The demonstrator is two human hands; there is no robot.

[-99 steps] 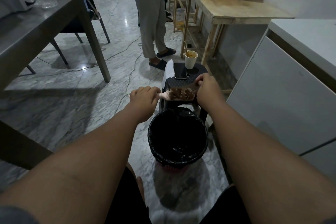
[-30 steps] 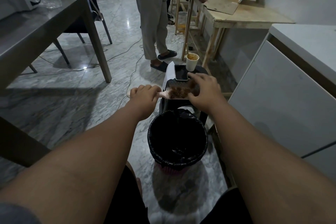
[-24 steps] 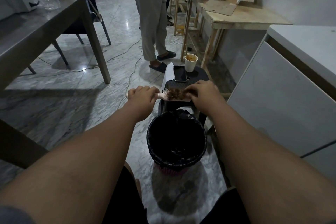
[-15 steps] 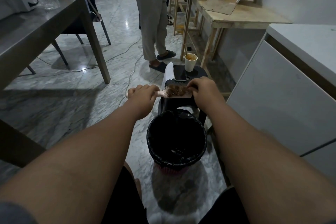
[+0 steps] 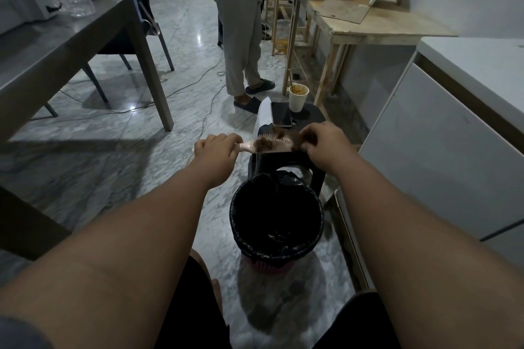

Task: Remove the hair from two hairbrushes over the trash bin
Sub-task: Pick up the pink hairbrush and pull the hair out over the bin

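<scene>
A pink hairbrush (image 5: 269, 147) with brown hair tangled in its bristles is held level, just beyond the far rim of a round bin lined with a black bag (image 5: 276, 214). My left hand (image 5: 218, 147) is closed around the brush's handle. At the brush's right end, my right hand (image 5: 326, 142) pinches a clump of the brown hair (image 5: 296, 140) with its fingertips. A second hairbrush is not visible.
Behind the bin stands a black plastic stool (image 5: 309, 116) bearing a phone (image 5: 280, 117), a paper cup (image 5: 297, 98) and a white sheet. A person (image 5: 241, 22) stands beyond it at a wooden table (image 5: 363, 17). A white cabinet (image 5: 453, 136) is at right, a grey table (image 5: 71, 45) at left.
My right hand has slid from over the bristles to the brush's right end and now pinches a clump of hair there. The left hand has kept its hold on the handle.
</scene>
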